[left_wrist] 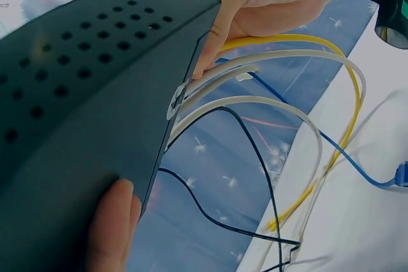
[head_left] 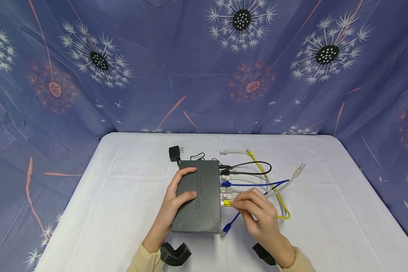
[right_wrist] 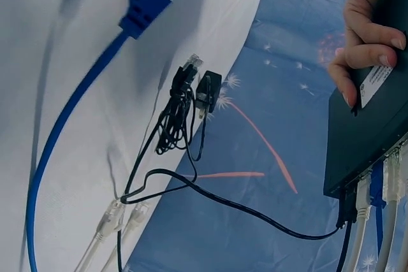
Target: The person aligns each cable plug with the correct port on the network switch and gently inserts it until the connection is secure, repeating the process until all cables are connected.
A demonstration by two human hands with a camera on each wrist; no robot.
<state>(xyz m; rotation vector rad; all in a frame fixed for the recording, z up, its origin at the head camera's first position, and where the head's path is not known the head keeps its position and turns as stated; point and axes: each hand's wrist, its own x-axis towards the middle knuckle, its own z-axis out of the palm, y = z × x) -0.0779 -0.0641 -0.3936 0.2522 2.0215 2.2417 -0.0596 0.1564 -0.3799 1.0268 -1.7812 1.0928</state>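
A dark grey TP-LINK router [head_left: 204,217] is held by my left hand [head_left: 174,200], thumb and one finger lying on its top. In the right wrist view, more of that hand's fingers [right_wrist: 373,55] curl against the labelled underside. My right hand [head_left: 258,213] pinches the yellow network cable right behind its plug [head_left: 227,203], which sits at the nearest port on the router's right side. Above it, grey cables, a blue plug [head_left: 226,184] and black leads [head_left: 225,170] sit in the same row of ports. The fingertips partly hide the yellow cable.
Behind the router lies a black power adapter [head_left: 174,153] with a coiled black cord [right_wrist: 175,122]. Loose ends rest on the white table [head_left: 105,211]: a grey plug [head_left: 298,169], another grey plug [head_left: 223,152] and a blue plug [head_left: 226,228]. Cable loops spread beyond the right hand.
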